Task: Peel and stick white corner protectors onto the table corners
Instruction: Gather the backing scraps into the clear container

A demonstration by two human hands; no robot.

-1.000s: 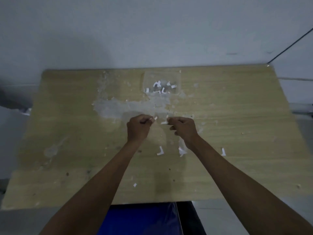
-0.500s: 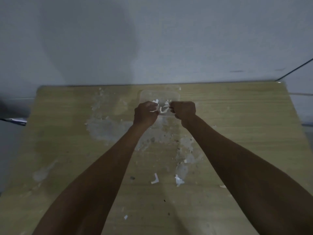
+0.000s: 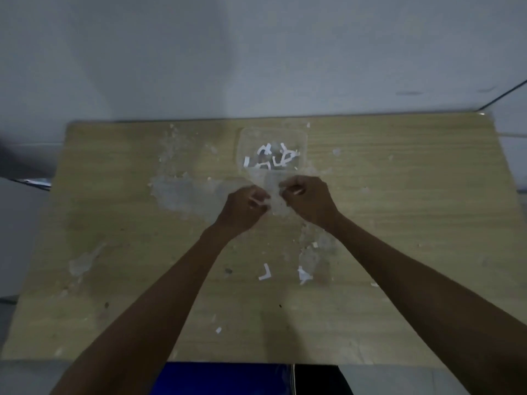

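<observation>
At the centre of the wooden table (image 3: 427,223), the left hand (image 3: 242,209) is pinching a small white corner protector (image 3: 254,201) while the right hand (image 3: 309,199), close at its 3 o'clock, is pinching another white strip (image 3: 297,192) (perhaps backing). The clear container (image 3: 272,138) of protectors is sitting at 12 o'clock, nearer the right hand.

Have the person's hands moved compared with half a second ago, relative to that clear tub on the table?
Yes. Both the left hand and right hand have drawn back toward the person, from over the clear tub to just short of it.
</observation>
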